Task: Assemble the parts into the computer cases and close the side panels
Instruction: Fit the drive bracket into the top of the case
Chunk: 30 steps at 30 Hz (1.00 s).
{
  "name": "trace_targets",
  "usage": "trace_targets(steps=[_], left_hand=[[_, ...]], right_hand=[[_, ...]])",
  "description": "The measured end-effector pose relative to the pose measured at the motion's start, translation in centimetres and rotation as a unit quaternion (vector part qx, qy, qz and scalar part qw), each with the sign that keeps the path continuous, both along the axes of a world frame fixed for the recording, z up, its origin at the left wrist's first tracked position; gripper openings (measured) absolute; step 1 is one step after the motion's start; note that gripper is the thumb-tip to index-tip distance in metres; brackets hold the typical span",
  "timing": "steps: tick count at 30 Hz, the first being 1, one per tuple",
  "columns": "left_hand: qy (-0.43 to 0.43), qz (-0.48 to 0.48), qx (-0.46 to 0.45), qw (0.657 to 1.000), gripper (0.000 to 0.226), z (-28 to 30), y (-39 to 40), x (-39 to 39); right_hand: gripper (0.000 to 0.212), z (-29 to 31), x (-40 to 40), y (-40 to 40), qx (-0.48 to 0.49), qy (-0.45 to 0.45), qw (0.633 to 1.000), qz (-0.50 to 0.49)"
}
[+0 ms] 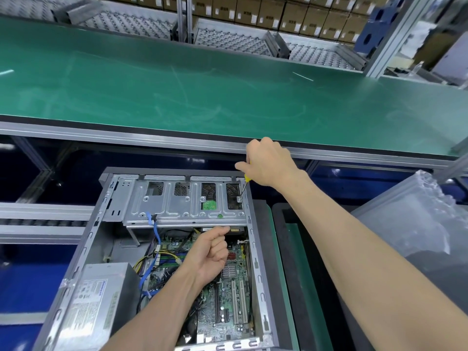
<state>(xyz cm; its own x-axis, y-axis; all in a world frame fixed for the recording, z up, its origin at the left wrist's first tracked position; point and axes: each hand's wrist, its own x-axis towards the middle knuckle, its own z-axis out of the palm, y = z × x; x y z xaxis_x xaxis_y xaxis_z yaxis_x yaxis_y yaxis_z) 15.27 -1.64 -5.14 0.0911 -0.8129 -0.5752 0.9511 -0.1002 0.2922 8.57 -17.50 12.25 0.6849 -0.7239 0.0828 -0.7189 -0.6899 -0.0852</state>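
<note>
One computer case [162,262] lies open on its side below the green belt's [228,92] near edge. At the case's far right corner the right hand [268,163] grips a screwdriver [243,186], its tip on a drive-cage [184,198] screw. The left hand [210,252] is clenched, seemingly empty, over the motherboard [228,295]. A tilted driver could slip and strip the screw.

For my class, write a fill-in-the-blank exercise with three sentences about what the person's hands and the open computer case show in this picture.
1. The right hand grips a screwdriver with a ____ handle.
2. The screwdriver's tip meets the metal drive cage at its ____ end.
3. The left hand is a fist above the ____, under the cage.

Missing words: yellow; right; motherboard
</note>
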Motion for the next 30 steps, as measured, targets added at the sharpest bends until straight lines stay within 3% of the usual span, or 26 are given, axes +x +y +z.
trace_targets(steps=[5,7,10,14,17,21,26,28,30], left_hand=[[0.003,0.003,0.004,1.0,0.037,0.08,0.01,-0.03],[0.007,0.004,0.005,1.0,0.038,0.02,-0.02,-0.01],[0.011,0.004,0.002,1.0,0.039,-0.05,-0.06,-0.02],[0.009,0.002,0.001,1.0,0.039,-0.14,-0.11,0.05],[0.008,0.002,0.0,1.0,0.038,-0.24,-0.16,0.08],[0.009,0.0,-0.002,1.0,0.04,-0.24,-0.1,0.09],[0.01,0.002,0.001,1.0,0.039,-0.29,-0.13,0.09],[0.008,0.003,0.003,1.0,0.039,-0.35,-0.17,0.1],[0.005,0.002,0.0,1.0,0.039,-0.38,-0.13,0.11]], right_hand=[[0.025,0.19,-0.68,-0.51,0.112,-0.025,0.992,0.051],[0.018,-0.24,-0.54,-0.5,0.08,-0.027,0.996,0.041],[0.026,-0.44,-0.24,-0.03,0.027,-0.032,0.999,0.014],[0.024,0.22,-0.07,0.35,0.076,-0.024,0.994,0.076],[0.013,0.01,-0.11,0.26,0.067,-0.023,0.996,0.048],[0.029,-0.11,-0.25,0.4,-0.001,-0.008,1.0,0.002],[0.024,0.19,-0.61,-0.02,0.094,-0.022,0.994,0.047],[0.015,-0.16,-0.62,-0.16,0.071,-0.029,0.997,0.02],[0.021,-0.41,-0.71,-0.26,0.035,-0.027,0.999,-0.019]])
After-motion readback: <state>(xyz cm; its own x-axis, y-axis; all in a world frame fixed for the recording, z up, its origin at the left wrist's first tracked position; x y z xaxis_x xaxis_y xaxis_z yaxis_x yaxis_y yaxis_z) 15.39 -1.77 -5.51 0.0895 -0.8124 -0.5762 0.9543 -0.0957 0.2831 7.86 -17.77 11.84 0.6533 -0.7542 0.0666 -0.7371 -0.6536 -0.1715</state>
